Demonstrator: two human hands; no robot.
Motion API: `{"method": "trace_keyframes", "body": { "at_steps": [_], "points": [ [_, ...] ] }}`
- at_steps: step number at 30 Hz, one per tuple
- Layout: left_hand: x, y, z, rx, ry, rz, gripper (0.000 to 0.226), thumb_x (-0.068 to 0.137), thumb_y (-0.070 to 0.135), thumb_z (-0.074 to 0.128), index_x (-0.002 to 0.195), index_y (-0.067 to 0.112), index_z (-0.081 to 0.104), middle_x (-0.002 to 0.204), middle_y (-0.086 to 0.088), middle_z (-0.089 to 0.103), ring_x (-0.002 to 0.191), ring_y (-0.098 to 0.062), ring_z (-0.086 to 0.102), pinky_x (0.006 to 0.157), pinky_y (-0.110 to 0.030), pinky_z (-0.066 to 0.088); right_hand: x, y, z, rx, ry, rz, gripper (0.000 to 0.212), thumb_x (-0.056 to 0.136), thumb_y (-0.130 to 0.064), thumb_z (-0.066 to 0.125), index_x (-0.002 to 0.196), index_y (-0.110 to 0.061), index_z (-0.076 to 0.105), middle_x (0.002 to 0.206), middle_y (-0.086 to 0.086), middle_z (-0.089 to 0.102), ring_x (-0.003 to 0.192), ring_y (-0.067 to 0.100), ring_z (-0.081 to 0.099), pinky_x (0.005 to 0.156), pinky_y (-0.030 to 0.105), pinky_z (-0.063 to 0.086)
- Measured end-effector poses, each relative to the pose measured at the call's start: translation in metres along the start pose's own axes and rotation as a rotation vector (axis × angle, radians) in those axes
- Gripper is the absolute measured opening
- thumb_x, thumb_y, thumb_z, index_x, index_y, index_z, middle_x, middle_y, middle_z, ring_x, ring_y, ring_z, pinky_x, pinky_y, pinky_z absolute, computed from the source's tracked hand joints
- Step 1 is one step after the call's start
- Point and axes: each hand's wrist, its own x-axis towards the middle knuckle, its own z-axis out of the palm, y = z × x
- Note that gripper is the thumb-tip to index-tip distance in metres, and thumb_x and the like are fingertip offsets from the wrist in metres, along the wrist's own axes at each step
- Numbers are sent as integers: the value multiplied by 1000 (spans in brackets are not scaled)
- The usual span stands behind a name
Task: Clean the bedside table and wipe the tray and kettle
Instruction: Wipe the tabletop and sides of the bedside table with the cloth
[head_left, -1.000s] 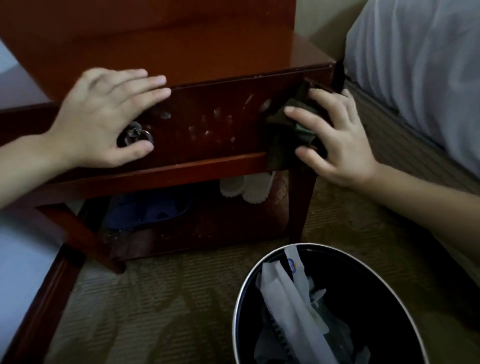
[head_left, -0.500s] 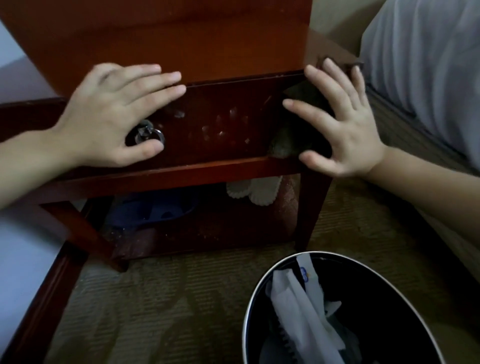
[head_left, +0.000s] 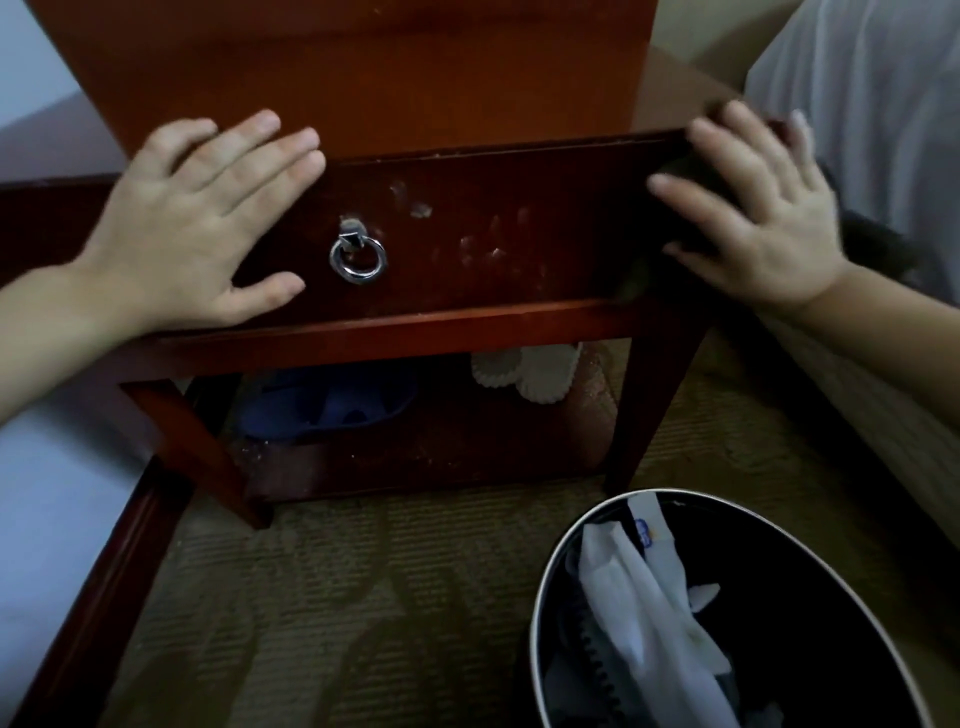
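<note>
The reddish-brown bedside table (head_left: 395, 332) fills the upper middle of the head view. Its dark drawer front (head_left: 493, 223) shows pale smudges and carries a silver ring pull (head_left: 357, 257). My left hand (head_left: 202, 228) lies flat with spread fingers on the drawer's left end, beside the ring pull. My right hand (head_left: 748, 208) presses a dark cloth (head_left: 872, 244) with straight fingers against the table's right front corner; most of the cloth is hidden under the hand. No tray or kettle is in sight.
A round black waste bin (head_left: 545, 597) with white paper scraps stands on the carpet at the lower right. White paper cups (head_left: 524, 369) and a blue object (head_left: 332, 405) sit on the table's low shelf. White bedding (head_left: 872, 93) lies right, a bed frame (head_left: 104, 587) left.
My right hand has slid the cloth up and rightward from the drawer front to the table's right corner. My left hand has shifted left off the ring pull, which now shows fully.
</note>
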Motion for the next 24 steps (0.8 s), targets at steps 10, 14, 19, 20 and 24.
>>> {"method": "trace_keyframes", "body": {
  "at_steps": [10, 14, 19, 20, 24],
  "points": [
    [2, -6, -9, -60, -119, 51, 81, 88, 55, 30, 151, 12, 3, 159, 1, -4, 146, -9, -8, 116, -31, 0, 66, -81, 13, 140, -5, -25, 61, 89, -56, 44, 135, -16, 45, 139, 19, 45, 131, 38, 36, 112, 44, 11],
    [0, -9, -13, -101, -173, 87, 80, 88, 53, 30, 152, 13, 2, 157, 10, -16, 145, -8, -10, 117, -33, 1, 59, -55, 8, 153, -60, -203, 59, 90, -51, 52, 136, -15, 44, 140, 17, 43, 133, 35, 34, 113, 42, 9],
    [-2, -17, -7, -18, -79, 136, 80, 87, 51, 34, 151, 10, 9, 160, 4, -6, 147, -11, -3, 117, -39, 4, 27, -10, 0, 197, -69, -187, 63, 90, -49, 51, 139, -13, 36, 138, 15, 33, 133, 35, 30, 112, 44, 14],
    [-1, -18, -5, -10, -68, 147, 81, 87, 52, 35, 151, 9, 11, 160, 3, -5, 147, -12, -1, 117, -39, 5, 26, -11, 1, 202, -51, -171, 63, 89, -50, 51, 138, -13, 37, 137, 15, 34, 133, 35, 31, 113, 43, 12],
    [-1, -21, -2, -14, -56, 192, 85, 86, 57, 36, 150, 6, 14, 160, 0, -3, 147, -15, 2, 118, -36, 8, 36, -31, 8, 161, 16, -95, 69, 86, -56, 50, 139, -13, 39, 139, 15, 37, 133, 34, 32, 114, 43, 11]
  ]
}}
